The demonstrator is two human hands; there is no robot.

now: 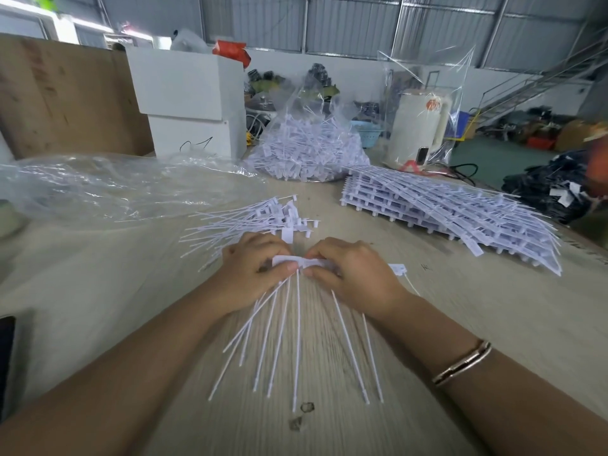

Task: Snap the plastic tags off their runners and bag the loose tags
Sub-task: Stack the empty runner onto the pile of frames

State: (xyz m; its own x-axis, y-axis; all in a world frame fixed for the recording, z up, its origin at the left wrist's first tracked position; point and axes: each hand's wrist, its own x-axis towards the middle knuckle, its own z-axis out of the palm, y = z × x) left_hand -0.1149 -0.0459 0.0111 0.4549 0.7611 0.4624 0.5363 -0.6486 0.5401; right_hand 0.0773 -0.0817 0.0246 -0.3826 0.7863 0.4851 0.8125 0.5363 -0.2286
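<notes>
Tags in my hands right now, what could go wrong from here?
The bunch of tags pinched between left hand and right hand fans out, so some may slip free. The loose tags lie outside the filled bag and could scatter. The runner stack leans and might slide.

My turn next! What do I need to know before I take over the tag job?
Left hand and right hand both pinch one runner, its tag stems fanning toward you.
Loose tags lie just beyond the hands, not yet bagged.
The bag farther back already holds lots of tags.
Unsnapped runners are stacked on the right.
Left to do: snap this runner, work through the stack, bag the loose tags.
</notes>
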